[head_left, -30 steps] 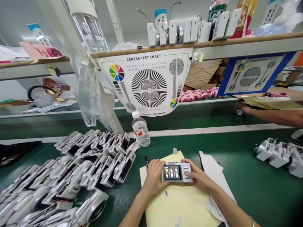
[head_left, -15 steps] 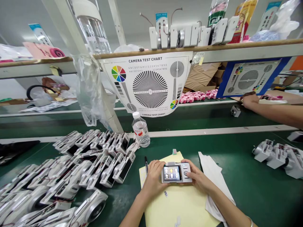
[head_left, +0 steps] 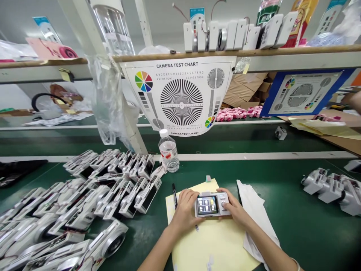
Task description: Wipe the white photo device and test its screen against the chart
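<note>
A white digital camera [head_left: 222,213] is held between both hands above a yellow sheet [head_left: 208,241], its back screen lit with a grid of menu icons. Around its left end my left hand [head_left: 184,210] is closed. My right hand [head_left: 234,209] grips the other end, its thumb at the control buttons. Beside my left hand lies a black pen [head_left: 174,195]. To the right, a crumpled white cloth or paper [head_left: 258,214] rests partly under my right forearm. An eraser-like small block [head_left: 208,178] sits at the sheet's top.
Many partly assembled cameras [head_left: 93,199] lie in rows at left, with several more [head_left: 332,188] at right. A water bottle [head_left: 168,152] stands behind the sheet. A camera test chart [head_left: 182,99] hangs from the shelf [head_left: 175,57]. Part of another person's arm [head_left: 354,101] shows at far right.
The highlighted icon on the camera's screen has moved from the top row to the lower right. The other person's arm at right has pulled back almost out of view.
</note>
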`<state>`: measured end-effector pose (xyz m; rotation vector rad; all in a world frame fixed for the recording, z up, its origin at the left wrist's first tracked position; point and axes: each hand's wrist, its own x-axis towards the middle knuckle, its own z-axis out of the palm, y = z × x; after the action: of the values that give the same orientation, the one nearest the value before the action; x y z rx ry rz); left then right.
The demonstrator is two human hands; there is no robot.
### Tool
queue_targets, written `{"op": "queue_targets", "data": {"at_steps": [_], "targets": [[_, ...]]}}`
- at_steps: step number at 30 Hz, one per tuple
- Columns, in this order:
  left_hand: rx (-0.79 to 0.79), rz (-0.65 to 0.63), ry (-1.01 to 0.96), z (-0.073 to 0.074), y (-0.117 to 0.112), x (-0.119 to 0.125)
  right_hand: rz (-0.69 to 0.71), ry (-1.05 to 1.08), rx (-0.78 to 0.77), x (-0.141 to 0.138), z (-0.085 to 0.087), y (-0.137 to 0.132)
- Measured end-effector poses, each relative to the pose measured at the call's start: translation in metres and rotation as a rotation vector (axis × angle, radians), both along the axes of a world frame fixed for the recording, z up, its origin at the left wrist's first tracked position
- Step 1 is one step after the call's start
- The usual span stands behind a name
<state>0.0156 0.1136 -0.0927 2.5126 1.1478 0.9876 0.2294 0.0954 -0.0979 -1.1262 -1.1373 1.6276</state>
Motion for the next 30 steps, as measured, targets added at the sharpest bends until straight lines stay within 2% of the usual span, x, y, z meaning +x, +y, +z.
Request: {"op": "queue_targets", "data": {"at_steps": [11, 15, 22, 30], "targets": [[-0.007, 0.003, 0.012, -0.001, 0.0, 0.0, -0.026, -0.008, 0.027, 0.0, -0.009, 0.001], [-0.004, 0.004, 0.017, 0.0, 0.0, 0.0, -0.03, -0.01, 0.027, 0.0, -0.006, 0.0], [0.007, 0.021, 0.014, 0.001, 0.003, -0.003, 0.072, 0.208, -0.098, 0.002, 0.005, -0.002], [0.009, 0.034, 0.008, 0.004, 0.002, -0.004, 0.099, 0.263, -0.016, 0.005, 0.004, -0.003]]}}
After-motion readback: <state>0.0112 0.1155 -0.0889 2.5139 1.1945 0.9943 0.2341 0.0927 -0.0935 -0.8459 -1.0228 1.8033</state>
